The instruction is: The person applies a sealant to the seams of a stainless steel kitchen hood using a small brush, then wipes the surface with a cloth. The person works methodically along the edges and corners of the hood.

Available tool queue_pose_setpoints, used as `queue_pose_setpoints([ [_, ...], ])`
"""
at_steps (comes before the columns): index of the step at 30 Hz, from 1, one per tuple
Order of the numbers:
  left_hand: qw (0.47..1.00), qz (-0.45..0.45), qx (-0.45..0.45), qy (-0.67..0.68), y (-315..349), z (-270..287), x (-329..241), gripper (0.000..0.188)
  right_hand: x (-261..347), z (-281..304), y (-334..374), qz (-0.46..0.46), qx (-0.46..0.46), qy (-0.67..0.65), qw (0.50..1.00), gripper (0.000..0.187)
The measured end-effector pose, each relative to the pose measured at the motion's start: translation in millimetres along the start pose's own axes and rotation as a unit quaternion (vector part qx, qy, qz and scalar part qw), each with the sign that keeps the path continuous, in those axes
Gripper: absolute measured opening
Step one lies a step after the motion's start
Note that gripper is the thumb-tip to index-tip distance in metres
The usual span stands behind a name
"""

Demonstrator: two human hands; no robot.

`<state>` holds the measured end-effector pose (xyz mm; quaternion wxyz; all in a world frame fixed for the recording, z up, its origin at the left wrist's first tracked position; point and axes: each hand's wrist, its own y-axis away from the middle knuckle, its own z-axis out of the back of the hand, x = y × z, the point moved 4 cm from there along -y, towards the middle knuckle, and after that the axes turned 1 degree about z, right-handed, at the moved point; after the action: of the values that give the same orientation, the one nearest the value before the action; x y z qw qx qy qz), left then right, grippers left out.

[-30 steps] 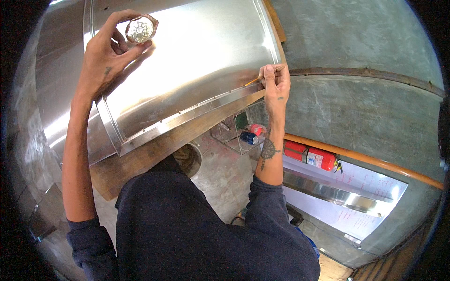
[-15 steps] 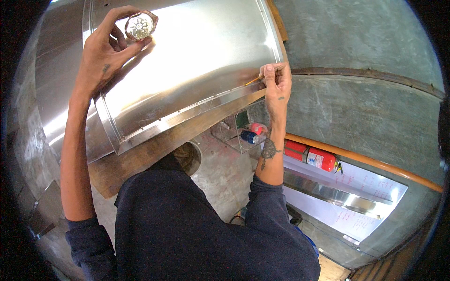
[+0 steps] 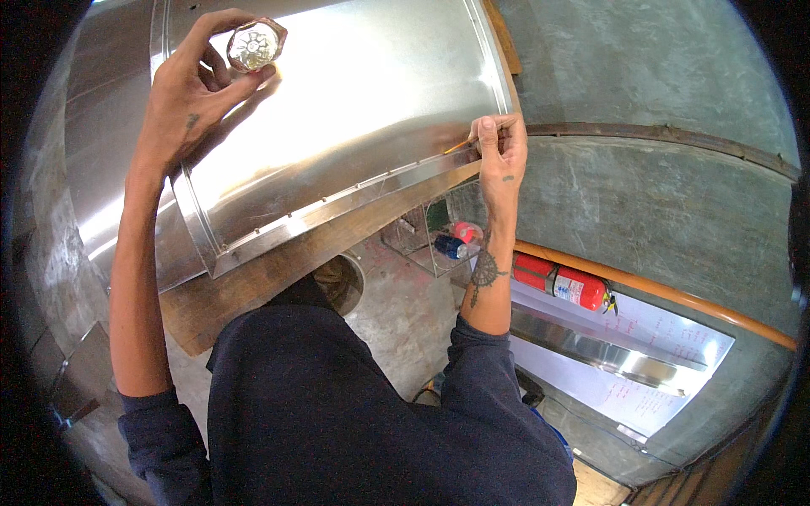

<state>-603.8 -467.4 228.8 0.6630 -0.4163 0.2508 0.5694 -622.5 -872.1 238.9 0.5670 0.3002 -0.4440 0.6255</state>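
At the upper left, my left hand is closed around a small faceted glass cup, its patterned bottom showing, above a shiny curved metal sheet. My right hand pinches a thin brush-like stick with a yellow-orange end. That end points left and sits at or just over the sheet's near seam, close to its right corner; whether it touches cannot be told. Small fasteners or spots dot a narrow metal strip along this seam. What the cup contains is hard to make out.
A wooden board lies under the sheet's near edge. Below it are a round bin and a wire rack with bottles. To the right, a red fire extinguisher lies by an orange pipe and a whiteboard.
My right hand has shifted very slightly to the right along the seam with the thin brush-like stick. The left hand and glass cup have barely moved.
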Motion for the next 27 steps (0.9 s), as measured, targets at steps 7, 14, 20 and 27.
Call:
queue_pose_setpoints([
  [7,1.000,-0.016,-0.003,0.002,2,-1,5,0.056,-1,0,-1,0.002,-0.003,0.001,1.000,0.024],
  [14,0.999,-0.038,-0.006,0.004,2,-1,12,0.056,-3,-1,0,0.008,-0.002,0.007,1.000,0.025],
  [20,0.999,-0.039,0.000,0.006,1,-1,15,0.057,-3,-1,-1,0.021,0.009,-0.003,1.000,0.024],
  [27,0.999,-0.041,-0.019,0.013,3,-3,14,0.059,-2,0,0,0.016,-0.006,0.007,1.000,0.023],
])
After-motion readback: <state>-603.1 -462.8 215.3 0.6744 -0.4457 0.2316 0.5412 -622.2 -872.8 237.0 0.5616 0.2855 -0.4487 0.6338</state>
